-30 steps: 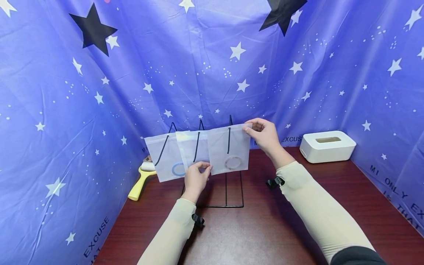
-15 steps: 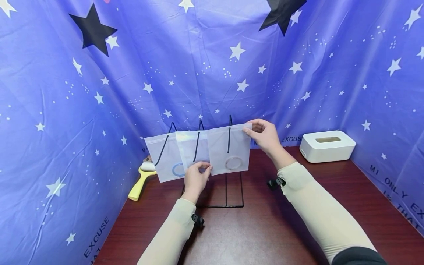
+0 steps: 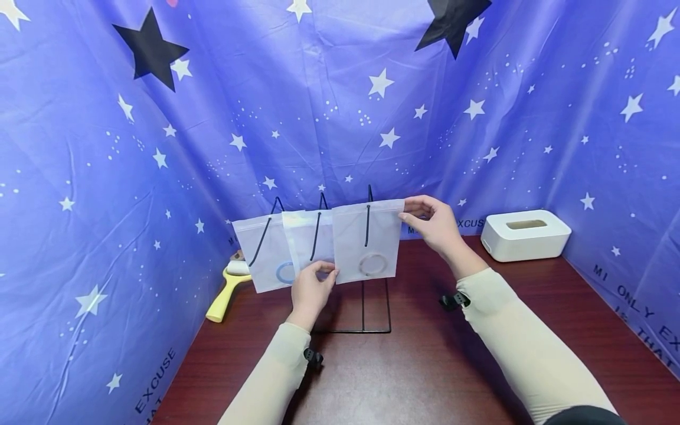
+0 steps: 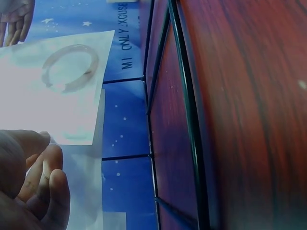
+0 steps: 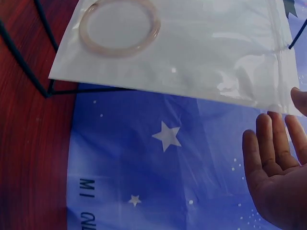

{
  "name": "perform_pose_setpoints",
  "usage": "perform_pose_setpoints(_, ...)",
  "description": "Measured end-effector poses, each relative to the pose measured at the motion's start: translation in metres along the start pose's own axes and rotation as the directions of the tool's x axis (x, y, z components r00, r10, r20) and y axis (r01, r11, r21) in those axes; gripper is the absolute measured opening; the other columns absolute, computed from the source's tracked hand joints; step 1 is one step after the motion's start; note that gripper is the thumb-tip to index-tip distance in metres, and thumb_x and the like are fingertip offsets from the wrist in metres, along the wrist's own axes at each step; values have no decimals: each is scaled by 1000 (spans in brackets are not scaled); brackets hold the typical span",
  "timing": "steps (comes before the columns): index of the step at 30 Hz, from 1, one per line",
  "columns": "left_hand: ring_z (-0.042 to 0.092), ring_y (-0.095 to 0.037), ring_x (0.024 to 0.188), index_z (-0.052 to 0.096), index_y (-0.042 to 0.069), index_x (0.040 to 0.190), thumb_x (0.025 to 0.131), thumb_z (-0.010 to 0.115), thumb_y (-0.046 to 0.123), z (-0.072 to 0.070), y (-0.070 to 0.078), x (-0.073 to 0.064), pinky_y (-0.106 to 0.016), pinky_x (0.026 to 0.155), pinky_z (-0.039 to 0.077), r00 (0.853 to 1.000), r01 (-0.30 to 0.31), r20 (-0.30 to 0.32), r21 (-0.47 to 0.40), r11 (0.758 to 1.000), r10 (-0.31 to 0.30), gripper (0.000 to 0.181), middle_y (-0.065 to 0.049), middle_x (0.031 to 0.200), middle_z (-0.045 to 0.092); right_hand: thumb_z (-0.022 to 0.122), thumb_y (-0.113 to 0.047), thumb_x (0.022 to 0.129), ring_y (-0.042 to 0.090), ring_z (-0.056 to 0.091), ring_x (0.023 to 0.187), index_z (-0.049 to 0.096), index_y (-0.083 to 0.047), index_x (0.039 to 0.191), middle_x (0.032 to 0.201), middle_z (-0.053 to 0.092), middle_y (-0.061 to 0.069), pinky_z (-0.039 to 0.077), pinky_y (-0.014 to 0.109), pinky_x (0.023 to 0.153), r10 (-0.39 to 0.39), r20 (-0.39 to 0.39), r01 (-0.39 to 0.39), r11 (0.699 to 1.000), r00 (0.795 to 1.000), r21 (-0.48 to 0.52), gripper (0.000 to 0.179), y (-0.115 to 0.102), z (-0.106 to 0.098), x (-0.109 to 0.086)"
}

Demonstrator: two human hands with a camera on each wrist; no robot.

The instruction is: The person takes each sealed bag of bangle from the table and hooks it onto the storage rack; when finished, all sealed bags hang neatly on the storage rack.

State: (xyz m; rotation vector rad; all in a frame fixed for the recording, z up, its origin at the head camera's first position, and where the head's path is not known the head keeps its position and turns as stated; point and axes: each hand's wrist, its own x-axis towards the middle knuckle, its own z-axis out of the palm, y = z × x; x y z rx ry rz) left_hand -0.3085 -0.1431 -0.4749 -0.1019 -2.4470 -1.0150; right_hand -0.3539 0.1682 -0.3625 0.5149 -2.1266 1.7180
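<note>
Three frosted zip bags hang side by side on the hooks of a black wire display rack (image 3: 363,307). Inside the right zip bag (image 3: 385,230) is a pale pinkish bangle (image 5: 120,51). A blue bangle (image 3: 285,273) shows through the left zip bag (image 3: 260,236); the middle zip bag (image 3: 309,236) is partly covered by its neighbour and my hand. With thumb and forefinger, my left hand (image 3: 310,293) pinches the right bag's lower left corner. My right hand (image 3: 437,227) is beside that bag's upper right corner, its fingers (image 5: 266,143) extended and the thumb close to the edge.
A yellow-handled lint roller (image 3: 223,298) lies behind the rack's left side. At the back right of the dark red wooden table (image 3: 425,366) stands a white tissue box (image 3: 526,242). Blue star-printed cloth (image 3: 319,118) encloses the back and sides.
My right hand has let go of the right bag's upper corner and shifted slightly right and down. That bag has swung a little; my left hand has barely moved.
</note>
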Motion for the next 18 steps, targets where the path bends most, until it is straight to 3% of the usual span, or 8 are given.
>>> perform_pose_setpoints(5,67,-2,68,81,30,100,92,82,34,-8,-8,-4,-33,61,54,999,-33,-5,0,999,33,8,18,92,76,81,-11,93,11,71,99,68,0,132,121,72,23,53,20,81,-25,-5,25,999,1000,-24,42,1,-12,-15)
perform_pose_setpoints(12,65,-1,67,81,22,102,91,84,27,-23,-20,-14,-30,62,54,989,-144,-16,19,989,145,13,15,93,76,82,-12,93,13,67,111,67,-3,135,128,70,14,52,29,99,-61,-67,51,990,996,-135,45,2,-29,-43)
perform_pose_setpoints(18,64,-8,84,79,20,113,90,85,30,-40,-38,-28,-33,75,53,960,-279,57,96,956,274,26,7,103,72,85,-14,90,22,63,116,70,-11,132,128,66,9,41,19,100,-172,-114,124,931,978,-342,45,10,-50,-76)
